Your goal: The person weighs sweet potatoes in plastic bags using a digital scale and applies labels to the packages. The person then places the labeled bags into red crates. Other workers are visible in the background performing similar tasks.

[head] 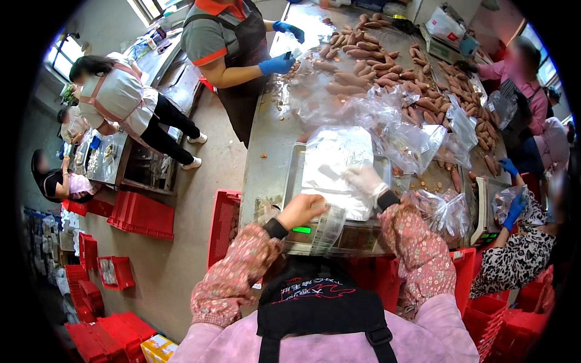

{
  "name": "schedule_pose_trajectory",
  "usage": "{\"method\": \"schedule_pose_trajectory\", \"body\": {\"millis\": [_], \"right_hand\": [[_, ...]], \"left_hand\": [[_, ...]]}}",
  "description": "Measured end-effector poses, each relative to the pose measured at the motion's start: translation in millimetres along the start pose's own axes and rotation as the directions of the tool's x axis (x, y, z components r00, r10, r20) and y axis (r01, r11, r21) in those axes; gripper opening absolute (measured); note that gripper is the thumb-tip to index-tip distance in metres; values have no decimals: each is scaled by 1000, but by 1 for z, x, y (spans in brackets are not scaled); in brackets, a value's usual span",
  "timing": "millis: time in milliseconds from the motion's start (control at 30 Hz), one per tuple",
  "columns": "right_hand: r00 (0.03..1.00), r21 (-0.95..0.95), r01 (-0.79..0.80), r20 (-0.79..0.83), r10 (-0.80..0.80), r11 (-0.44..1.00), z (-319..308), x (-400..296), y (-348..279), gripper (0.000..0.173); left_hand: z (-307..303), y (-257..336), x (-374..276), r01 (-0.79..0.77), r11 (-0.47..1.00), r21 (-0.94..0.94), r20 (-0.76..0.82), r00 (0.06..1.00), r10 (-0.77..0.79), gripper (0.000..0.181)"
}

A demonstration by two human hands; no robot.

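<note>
My left hand (pixel 303 211), bare, grips the top of a strip of printed labels (pixel 329 229) that hangs over the front of a digital scale (pixel 294 174) with a lit green display. My right hand (pixel 365 180), in a whitish glove and blurred, is over a stack of clear plastic bags (pixel 338 159) on the scale's pan; whether it holds anything cannot be told. Beyond the bags, filled and crumpled clear bags (pixel 390 127) lie against a large heap of sweet potatoes (pixel 363 50) on the metal table (pixel 268 136). A bagged bundle (pixel 442 213) lies to the right of the scale.
A co-worker in blue gloves (pixel 277 65) stands at the table's far left side. Others sit on the right by a second scale (pixel 488 204). A red crate (pixel 222 227) stands by the table's left edge. More workers are at a table (pixel 106 156) on the left.
</note>
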State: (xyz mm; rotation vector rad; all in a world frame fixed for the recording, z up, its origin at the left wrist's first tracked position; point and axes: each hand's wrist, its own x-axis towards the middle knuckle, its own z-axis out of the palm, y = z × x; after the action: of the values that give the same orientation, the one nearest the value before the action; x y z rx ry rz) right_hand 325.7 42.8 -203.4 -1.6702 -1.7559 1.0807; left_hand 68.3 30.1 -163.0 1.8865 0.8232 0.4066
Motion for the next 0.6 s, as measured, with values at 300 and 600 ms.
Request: {"method": "schedule_pose_trajectory", "body": {"millis": [300, 600], "right_hand": [[853, -321, 456, -108, -511, 830, 30, -52, -57, 27], [795, -584, 529, 88, -600, 616, 78, -62, 1, 40]], "left_hand": [[32, -78, 39, 384, 902, 198, -189, 918, -350, 33], [0, -61, -8, 292, 913, 284, -3, 953, -303, 40]]}}
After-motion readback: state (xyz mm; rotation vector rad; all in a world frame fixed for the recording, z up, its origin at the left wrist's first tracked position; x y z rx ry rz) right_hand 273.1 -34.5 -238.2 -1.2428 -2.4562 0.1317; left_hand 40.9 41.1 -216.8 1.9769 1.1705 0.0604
